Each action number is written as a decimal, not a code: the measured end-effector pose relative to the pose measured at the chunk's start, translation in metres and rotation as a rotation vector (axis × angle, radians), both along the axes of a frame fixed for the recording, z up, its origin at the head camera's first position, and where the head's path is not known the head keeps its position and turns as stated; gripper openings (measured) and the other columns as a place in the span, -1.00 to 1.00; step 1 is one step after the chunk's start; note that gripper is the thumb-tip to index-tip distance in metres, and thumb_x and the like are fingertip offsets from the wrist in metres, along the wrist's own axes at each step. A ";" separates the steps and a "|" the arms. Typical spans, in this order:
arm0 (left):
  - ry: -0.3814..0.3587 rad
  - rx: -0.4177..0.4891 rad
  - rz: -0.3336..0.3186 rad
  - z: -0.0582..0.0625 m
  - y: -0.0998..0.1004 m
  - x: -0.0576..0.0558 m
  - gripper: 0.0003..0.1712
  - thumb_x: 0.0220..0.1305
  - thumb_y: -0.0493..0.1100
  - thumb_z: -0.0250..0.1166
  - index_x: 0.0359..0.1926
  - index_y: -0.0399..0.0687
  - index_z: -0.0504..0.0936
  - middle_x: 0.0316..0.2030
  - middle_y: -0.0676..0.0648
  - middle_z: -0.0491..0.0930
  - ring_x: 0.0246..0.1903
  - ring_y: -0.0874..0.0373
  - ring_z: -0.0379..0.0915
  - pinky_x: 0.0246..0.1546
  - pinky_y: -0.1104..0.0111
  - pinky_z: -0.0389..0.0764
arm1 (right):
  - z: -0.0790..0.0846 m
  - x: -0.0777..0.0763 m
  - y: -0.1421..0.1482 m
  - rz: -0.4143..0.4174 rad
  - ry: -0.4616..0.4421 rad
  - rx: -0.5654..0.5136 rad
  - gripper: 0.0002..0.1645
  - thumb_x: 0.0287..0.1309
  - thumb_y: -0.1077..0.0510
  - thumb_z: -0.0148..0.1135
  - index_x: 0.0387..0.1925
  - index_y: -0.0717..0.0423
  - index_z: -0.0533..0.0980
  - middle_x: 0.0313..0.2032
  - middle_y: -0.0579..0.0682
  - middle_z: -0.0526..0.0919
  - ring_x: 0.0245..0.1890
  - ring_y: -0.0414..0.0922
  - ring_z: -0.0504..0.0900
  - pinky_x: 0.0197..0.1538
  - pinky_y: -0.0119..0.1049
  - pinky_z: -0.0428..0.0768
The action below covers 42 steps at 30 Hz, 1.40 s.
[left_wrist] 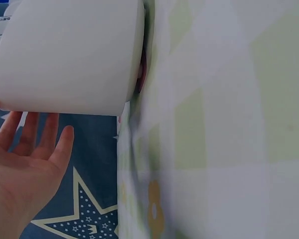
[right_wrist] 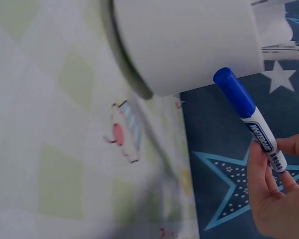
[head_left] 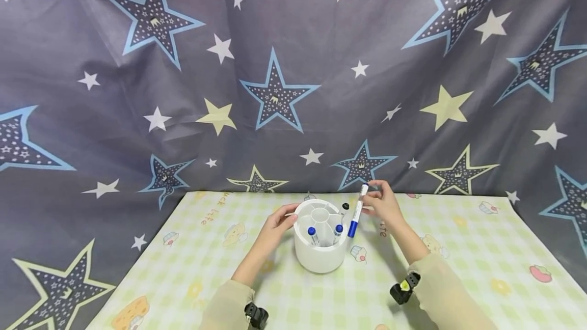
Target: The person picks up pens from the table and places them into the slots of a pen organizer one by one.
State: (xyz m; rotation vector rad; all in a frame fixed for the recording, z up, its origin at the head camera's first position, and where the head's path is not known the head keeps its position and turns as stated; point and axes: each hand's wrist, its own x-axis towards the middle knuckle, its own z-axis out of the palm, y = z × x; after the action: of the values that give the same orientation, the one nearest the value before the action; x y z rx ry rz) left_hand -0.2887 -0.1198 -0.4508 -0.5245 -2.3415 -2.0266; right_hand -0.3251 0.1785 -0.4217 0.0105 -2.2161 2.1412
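Observation:
A round white pen holder (head_left: 319,258) with inner compartments stands on the table. Two blue-ended markers, one at the left front (head_left: 312,231) and one at the right front (head_left: 339,229), stand in it, with a black-ended marker (head_left: 345,207) at its right rim. My left hand (head_left: 276,221) touches the holder's left side, fingers fairly straight in the left wrist view (left_wrist: 32,159). Just right of the holder, my right hand (head_left: 383,204) pinches a whiteboard marker (head_left: 358,210) near its upper end. Its blue cap (right_wrist: 235,92) points down, and the marker is tilted.
A pale green checked cloth (head_left: 458,279) with cartoon prints covers the table. Behind its far edge hangs a dark curtain (head_left: 293,157) with stars. Both sleeves carry black wrist cameras, one on the left (head_left: 256,315) and one on the right (head_left: 405,288).

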 end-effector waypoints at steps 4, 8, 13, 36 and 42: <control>0.010 0.000 -0.003 0.001 0.000 -0.003 -0.57 0.47 -0.17 0.14 0.28 -0.22 0.49 0.26 -0.24 0.53 0.07 0.28 0.59 0.23 0.30 0.60 | 0.011 0.000 0.001 -0.037 0.029 -0.048 -0.34 0.24 0.41 0.11 0.31 0.27 0.11 -0.36 -0.17 0.56 -0.42 -0.33 0.67 -0.19 -0.38 0.77; 0.020 -0.008 0.009 0.000 0.001 -0.003 -0.58 0.46 -0.18 0.15 0.25 -0.26 0.51 0.25 -0.27 0.53 0.12 0.15 0.60 0.24 0.27 0.59 | 0.019 -0.001 0.001 -0.076 0.068 -0.073 -0.35 0.22 0.41 0.13 0.30 0.24 0.12 -0.37 -0.16 0.54 -0.42 -0.35 0.65 -0.17 -0.36 0.78; 0.044 -0.009 0.006 0.000 0.001 -0.003 -0.57 0.46 -0.16 0.16 0.24 -0.28 0.51 0.25 -0.28 0.53 0.14 0.11 0.59 0.27 0.24 0.58 | 0.026 -0.001 -0.001 -0.129 0.105 -0.114 -0.36 0.21 0.42 0.15 0.26 0.17 0.14 -0.42 -0.20 0.52 -0.45 -0.34 0.65 -0.19 -0.38 0.77; 0.024 0.000 0.004 0.001 0.001 -0.003 -0.59 0.47 -0.16 0.13 0.24 -0.25 0.51 0.22 -0.27 0.55 0.03 0.30 0.60 0.20 0.25 0.63 | 0.053 0.009 -0.029 -0.122 0.181 -0.329 -0.43 0.24 0.44 0.18 0.05 -0.15 0.20 -0.44 -0.24 0.54 -0.42 -0.32 0.63 -0.23 -0.40 0.77; 0.012 -0.006 0.009 0.000 0.000 -0.002 -0.58 0.47 -0.17 0.13 0.25 -0.27 0.50 0.22 -0.30 0.54 0.12 0.01 0.58 0.20 0.23 0.64 | 0.052 0.011 -0.037 -0.084 0.214 -0.345 -0.42 0.22 0.42 0.24 0.05 -0.14 0.20 -0.39 -0.18 0.58 -0.40 -0.29 0.66 -0.20 -0.36 0.78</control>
State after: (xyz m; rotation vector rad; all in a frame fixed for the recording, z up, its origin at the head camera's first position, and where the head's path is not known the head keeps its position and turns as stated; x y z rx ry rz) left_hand -0.2910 -0.1195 -0.4509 -0.5237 -2.3402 -2.0071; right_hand -0.3146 0.1417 -0.3702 0.1219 -1.6847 2.3205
